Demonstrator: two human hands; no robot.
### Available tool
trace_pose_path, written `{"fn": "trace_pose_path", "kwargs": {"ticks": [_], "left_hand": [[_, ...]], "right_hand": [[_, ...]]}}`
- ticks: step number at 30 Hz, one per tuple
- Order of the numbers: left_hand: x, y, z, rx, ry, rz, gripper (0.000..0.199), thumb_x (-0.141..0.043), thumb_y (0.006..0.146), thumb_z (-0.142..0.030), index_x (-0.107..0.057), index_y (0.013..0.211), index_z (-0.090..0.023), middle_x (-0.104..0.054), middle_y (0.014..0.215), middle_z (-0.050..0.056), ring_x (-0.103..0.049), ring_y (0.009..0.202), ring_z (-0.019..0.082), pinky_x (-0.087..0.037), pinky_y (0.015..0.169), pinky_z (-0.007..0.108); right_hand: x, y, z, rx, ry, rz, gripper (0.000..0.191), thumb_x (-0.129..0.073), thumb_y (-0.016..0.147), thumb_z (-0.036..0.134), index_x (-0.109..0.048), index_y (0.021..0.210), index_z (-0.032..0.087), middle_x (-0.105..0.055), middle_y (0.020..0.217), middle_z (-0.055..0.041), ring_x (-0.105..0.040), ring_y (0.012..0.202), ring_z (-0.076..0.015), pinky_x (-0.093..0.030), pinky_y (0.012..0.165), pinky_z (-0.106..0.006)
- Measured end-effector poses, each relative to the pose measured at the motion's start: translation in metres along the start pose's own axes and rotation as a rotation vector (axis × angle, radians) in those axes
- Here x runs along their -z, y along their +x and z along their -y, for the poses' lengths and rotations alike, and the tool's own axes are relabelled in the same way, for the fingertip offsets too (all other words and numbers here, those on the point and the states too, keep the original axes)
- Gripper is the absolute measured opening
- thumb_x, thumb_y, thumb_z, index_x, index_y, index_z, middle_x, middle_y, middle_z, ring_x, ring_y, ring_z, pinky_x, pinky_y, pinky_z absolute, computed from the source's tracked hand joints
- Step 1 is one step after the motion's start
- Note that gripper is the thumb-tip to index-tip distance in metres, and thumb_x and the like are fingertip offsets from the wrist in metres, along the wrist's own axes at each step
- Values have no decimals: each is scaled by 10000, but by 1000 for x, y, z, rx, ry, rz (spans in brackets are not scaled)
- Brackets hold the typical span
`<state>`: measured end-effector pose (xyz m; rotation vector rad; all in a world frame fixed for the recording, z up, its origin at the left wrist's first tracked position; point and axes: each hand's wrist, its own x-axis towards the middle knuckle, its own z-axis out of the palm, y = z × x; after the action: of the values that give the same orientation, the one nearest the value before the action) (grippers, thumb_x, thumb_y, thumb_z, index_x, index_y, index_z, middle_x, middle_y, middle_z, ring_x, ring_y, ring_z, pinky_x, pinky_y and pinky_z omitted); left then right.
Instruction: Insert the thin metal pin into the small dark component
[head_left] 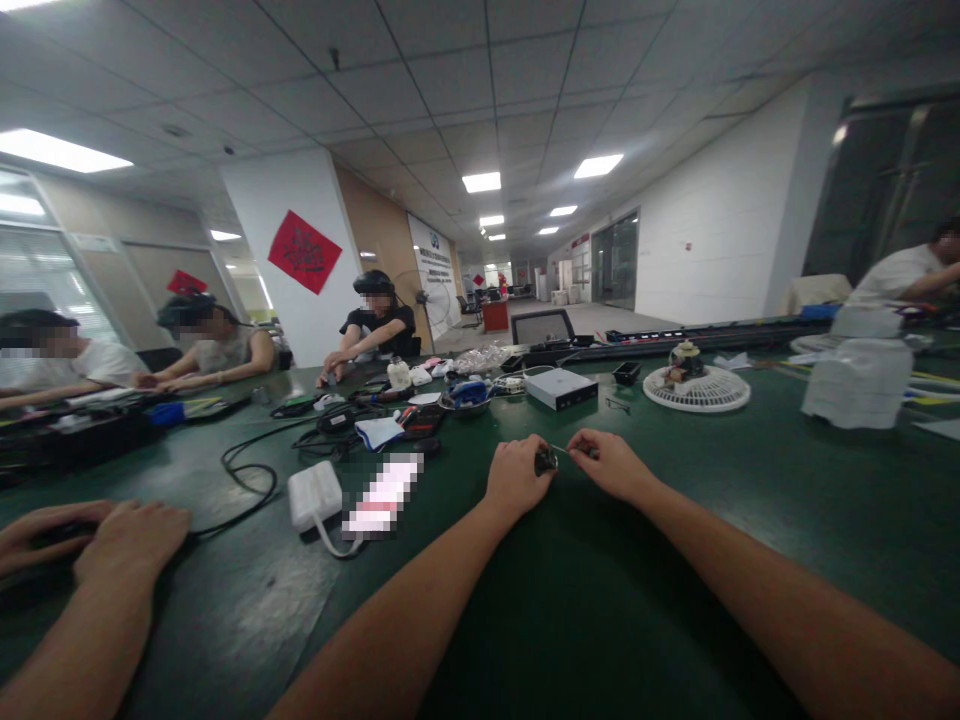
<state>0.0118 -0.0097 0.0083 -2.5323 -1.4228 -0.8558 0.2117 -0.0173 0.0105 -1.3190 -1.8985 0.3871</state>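
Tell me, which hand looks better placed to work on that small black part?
Probably the right: the right hand pinches a thin metal pin reaching toward the small black part, while the left hand seems to steady it.

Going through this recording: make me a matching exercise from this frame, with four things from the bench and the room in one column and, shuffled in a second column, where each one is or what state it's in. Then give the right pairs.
Things
1. small dark part
2. white power adapter
3. red diamond-shaped paper sign
4. round white vented disc

Places and states
A. fixed on a white pillar
B. pinched by the left hand, next to the right hand
C. carrying a small object on top
D. lying on the green tabletop, its cable trailing

Pairs: 1-B, 2-D, 3-A, 4-C
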Motion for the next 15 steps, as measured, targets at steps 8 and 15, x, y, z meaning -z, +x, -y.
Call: {"fn": "trace_pose_path", "kwargs": {"ticks": [8,15], "left_hand": [[1,0,3,-18,-37,20,288,-744,798,-317,-604,1045,-265,-691,1025,1,-621,997,210,-413,859,329],[3,0,2,-44,-29,14,253,-702,827,-277,-629,1069,-277,-676,1043,0,-607,1001,198,-407,873,324]], "right_hand": [[7,-4,8,5,-162,95,185,-605,827,277,-767,899,224,-756,832,-36,-674,741,-178,-461,684,-268],[9,-5,12,44,-131,122,210,-591,831,267,-776,918,223,-766,869,-34,-687,779,-182,-476,715,-264]]}}
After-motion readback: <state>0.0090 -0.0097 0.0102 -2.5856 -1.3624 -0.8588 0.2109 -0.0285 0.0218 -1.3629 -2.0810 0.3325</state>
